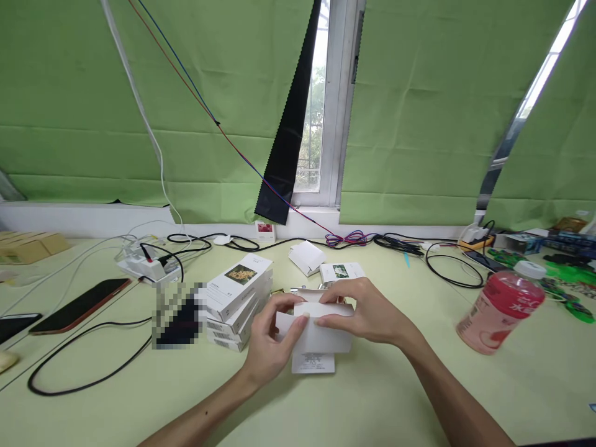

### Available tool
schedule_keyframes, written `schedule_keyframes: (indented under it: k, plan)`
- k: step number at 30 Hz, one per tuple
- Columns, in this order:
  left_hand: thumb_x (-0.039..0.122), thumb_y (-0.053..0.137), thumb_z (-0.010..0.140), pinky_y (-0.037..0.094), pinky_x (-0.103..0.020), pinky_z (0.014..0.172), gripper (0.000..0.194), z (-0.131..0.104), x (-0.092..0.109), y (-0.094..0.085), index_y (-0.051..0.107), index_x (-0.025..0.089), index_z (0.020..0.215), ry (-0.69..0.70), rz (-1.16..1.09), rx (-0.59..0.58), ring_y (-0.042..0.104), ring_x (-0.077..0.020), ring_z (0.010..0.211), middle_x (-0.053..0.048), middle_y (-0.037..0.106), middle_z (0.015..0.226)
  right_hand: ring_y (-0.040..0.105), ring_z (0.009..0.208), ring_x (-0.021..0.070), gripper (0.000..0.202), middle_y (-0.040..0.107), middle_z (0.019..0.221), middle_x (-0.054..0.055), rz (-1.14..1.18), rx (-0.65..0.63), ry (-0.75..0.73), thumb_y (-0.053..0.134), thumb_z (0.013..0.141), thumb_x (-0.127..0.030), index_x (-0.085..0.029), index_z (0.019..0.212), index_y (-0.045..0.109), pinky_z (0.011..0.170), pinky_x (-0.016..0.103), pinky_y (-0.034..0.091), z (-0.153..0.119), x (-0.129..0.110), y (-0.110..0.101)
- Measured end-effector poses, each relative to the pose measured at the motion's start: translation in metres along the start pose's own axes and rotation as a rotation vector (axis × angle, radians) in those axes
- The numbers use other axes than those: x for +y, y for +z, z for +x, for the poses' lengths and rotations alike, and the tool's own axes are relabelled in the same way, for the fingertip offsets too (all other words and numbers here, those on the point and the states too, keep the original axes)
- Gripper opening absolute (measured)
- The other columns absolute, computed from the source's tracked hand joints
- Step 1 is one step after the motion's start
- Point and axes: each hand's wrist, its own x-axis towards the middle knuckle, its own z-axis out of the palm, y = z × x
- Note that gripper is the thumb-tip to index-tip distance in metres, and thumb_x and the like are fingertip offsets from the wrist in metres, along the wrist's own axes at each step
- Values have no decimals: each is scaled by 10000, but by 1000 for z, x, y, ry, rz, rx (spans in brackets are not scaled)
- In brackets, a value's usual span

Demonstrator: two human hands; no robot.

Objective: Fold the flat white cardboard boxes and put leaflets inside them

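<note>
Both my hands hold a small white box [326, 335] above the table, near the middle of the view. My left hand [277, 338] pinches its left side, with the thumb on the near face. On the right, my right hand [356, 310] grips the upper edge between thumb and fingers. Part of the box's far side is hidden by the fingers. Below it a white printed panel or sheet [313, 363] shows; whether it is joined to the box I cannot tell. Just left of my left hand stands a stack of white boxes [239, 285] with a flower picture on top.
Beyond my hands lie a white carton [307, 257] and a flower-picture box [342, 272]. A pink bottle [500, 307] stands at right. At left are a phone [81, 305], a power strip [144, 264] and looping black cables. More cables run along the window wall.
</note>
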Motion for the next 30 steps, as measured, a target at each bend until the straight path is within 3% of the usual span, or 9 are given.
schedule_keyframes:
  k: [8,14,19,23,26,30]
  plan:
    - [228,664,884,522,-264,703,143,1,4,2,652,225,1026,127,-3,-60,633,-162,790,-28,706,914,532,576,155,263,642,591,3,-124,-92,-140,757,826,-436,-221,678,720,576,281,348,5,-6,2]
    - [241,651,899,523,-267,719,150,-1,1,3,640,225,1048,105,-7,-103,636,-164,810,-32,697,934,463,544,127,299,566,556,-18,-159,-136,-155,753,828,-414,-214,618,682,578,275,303,6,-6,2]
    - [362,628,924,523,-289,721,196,-3,-2,1,634,217,1055,67,-8,-123,642,-185,813,-51,693,937,445,542,114,280,568,548,-29,-121,-159,-133,754,819,-388,-213,610,691,547,259,297,7,-4,1]
    - [573,450,973,524,-328,731,437,-3,-7,-3,648,201,1085,44,-114,-135,640,-223,838,-93,693,952,503,570,131,245,624,583,-17,-45,-123,-135,776,796,-398,-221,635,720,533,254,348,8,-3,-5]
    - [601,378,984,525,-363,804,498,-2,-13,-4,642,196,1103,-15,-223,-72,648,-251,910,-109,694,990,536,584,138,230,659,621,-13,-22,-124,-132,755,821,-386,-230,653,738,539,257,395,8,-2,-13]
    - [451,437,1012,509,-304,731,339,4,-12,-2,647,201,919,-87,-121,78,618,-192,794,-51,654,846,590,636,158,174,712,694,-4,48,-59,-117,760,817,-391,-236,741,783,590,270,467,8,6,-25]
